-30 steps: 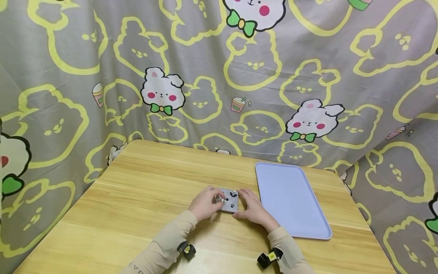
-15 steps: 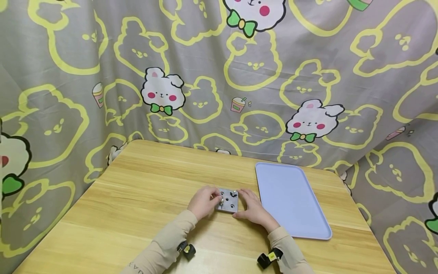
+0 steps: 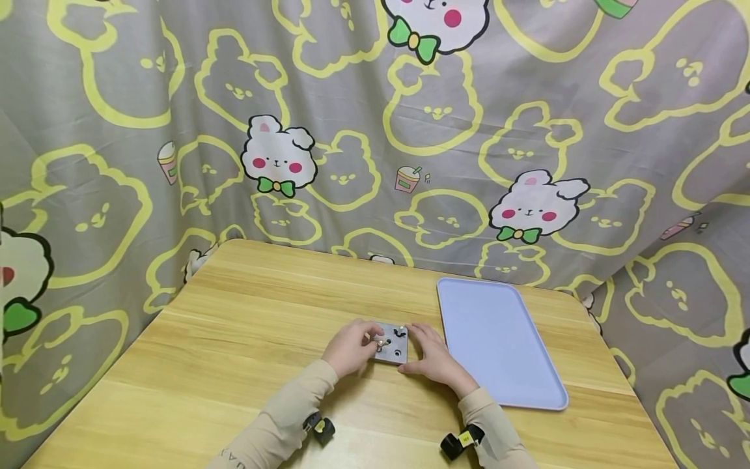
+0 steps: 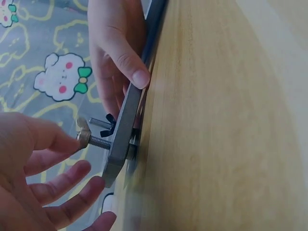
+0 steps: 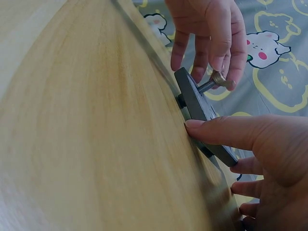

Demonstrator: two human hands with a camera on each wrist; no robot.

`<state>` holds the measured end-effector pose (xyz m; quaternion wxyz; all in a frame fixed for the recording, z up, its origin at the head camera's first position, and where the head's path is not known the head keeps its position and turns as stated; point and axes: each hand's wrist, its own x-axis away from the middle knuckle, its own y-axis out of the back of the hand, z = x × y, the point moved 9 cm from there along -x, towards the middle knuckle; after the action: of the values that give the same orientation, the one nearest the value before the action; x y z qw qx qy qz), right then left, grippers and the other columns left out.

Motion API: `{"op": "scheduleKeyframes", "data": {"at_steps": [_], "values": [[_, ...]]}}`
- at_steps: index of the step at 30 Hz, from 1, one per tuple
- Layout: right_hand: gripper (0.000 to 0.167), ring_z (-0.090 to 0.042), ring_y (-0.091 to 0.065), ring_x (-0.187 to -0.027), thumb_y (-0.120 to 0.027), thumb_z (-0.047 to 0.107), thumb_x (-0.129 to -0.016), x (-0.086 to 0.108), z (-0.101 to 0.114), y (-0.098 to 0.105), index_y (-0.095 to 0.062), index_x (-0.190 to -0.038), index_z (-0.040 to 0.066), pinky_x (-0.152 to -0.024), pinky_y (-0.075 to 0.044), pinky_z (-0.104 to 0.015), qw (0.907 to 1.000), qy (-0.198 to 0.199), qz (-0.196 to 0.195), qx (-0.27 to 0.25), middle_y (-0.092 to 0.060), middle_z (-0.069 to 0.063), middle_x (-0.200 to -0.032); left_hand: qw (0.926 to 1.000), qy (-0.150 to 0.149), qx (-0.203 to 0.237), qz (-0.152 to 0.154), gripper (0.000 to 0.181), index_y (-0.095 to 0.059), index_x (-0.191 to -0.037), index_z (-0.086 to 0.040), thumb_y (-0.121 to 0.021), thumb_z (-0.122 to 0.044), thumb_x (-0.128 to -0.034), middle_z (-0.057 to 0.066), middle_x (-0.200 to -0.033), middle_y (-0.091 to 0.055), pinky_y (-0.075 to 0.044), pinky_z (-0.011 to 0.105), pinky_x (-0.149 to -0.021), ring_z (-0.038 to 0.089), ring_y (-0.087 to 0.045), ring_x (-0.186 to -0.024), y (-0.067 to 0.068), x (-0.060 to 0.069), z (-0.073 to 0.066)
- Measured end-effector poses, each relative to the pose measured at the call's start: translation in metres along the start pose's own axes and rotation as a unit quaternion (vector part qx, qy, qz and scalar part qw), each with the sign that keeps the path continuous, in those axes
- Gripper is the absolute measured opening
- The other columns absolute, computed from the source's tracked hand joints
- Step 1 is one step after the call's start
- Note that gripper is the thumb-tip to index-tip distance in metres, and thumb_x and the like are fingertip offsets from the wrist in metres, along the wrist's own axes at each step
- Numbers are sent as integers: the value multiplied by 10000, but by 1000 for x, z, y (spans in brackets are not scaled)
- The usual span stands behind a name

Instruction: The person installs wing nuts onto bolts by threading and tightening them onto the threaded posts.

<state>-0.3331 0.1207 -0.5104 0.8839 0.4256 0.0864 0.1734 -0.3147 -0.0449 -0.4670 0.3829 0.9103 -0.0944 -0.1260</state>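
Note:
A grey metal plate [image 3: 391, 354] with holes lies level, a little above the wooden table [image 3: 281, 293] on bolt heads under it. Through its left part stands a threaded bolt [image 4: 100, 142] topped by a brass-coloured wing nut [image 4: 83, 134]. My left hand [image 3: 350, 348] has thumb and index finger at this wing nut, pinching it, while the other fingers spread loosely. On the far right corner sits a black wing nut [image 4: 109, 126] on a second bolt [image 4: 98, 123]. My right hand [image 3: 435, 357] grips the plate's right side between thumb and fingers.
A pale lavender tray [image 3: 498, 339] lies on the table just right of my right hand. A patterned curtain [image 3: 351, 215] hangs behind the table and along both sides. Black wrist cameras [image 3: 321, 428] sit under both forearms.
The left fingers have shifted around the brass-coloured wing nut, and its wings now point differently. The right hand and the plate have stayed in place.

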Motion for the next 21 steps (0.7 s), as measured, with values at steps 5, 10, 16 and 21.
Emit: {"op": "scheduleKeyframes", "data": {"at_steps": [5, 10, 16, 21], "values": [[932, -450, -206, -1458, -837, 354, -710, 0, 0, 0, -392, -1472, 56, -1159, -188, -661, 10000, -18, 12, 2, -329, -230, -1538, 9994, -22, 58, -333, 120, -676, -981, -123, -668, -95, -865, 18, -947, -664, -534, 294, -755, 140, -620, -848, 6, -1, 0], [938, -454, -211, -1454, -840, 349, -704, 0, 1, 0, -390, -1473, 54, -1159, -185, -663, 10000, -4, -2, -25, -329, -235, -1537, 9987, -74, 264, -422, 102, -664, -946, -92, -678, -51, -854, 1, -875, -648, -526, 263, -754, 125, -604, -823, 7, -2, -2], [941, -455, -212, -1454, -836, 353, -705, 0, 0, 0, -386, -1476, 53, -1160, -187, -659, 10000, 1, 4, 8, -331, -235, -1537, 9980, 76, 455, -441, 148, -676, -1027, -85, -653, -64, -882, 13, -907, -692, -523, 251, -746, 122, -613, -828, 7, -2, 0], [930, -456, -202, -1458, -837, 347, -708, 0, 0, 0, -394, -1471, 52, -1163, -179, -659, 10000, -8, -3, -22, -333, -238, -1537, 9974, -21, 681, -218, 240, -665, -1127, -105, -633, -108, -889, 7, -989, -720, -524, 256, -765, 124, -629, -867, 5, -1, -3]]}}
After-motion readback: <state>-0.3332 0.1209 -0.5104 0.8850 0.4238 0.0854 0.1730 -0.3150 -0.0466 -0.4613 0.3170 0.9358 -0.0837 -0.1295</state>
